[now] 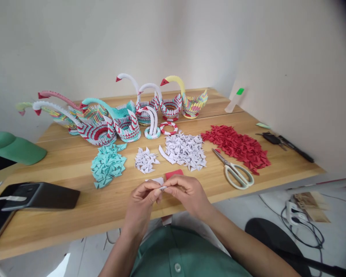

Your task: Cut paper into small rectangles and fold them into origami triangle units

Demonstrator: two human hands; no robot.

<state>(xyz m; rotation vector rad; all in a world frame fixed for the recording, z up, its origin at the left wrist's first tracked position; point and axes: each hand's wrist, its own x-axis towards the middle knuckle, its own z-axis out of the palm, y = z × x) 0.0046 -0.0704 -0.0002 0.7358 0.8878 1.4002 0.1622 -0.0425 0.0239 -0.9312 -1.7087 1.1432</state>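
A small folded piece of white paper [163, 187] is pinched between my two hands above the table's front edge. My left hand [145, 196] grips it from one side with thumb and forefinger. From the other side my right hand [187, 192] closes on it, its fingers hiding most of the paper. Just beyond my fingertips lie a stack of white paper [157, 180] and a red paper stack [174, 173]. Past these sit a small pile of white folded pieces [146, 160] and a larger white pile [187, 150].
Turquoise pieces [108, 163] lie left, red pieces [238, 146] right. Scissors [236, 173] rest near the front right. Several paper swans [98, 129] line the back, with a red-white ring [168, 128]. A black stand [43, 196] and green object [17, 148] stand left; keys [272, 138] lie right.
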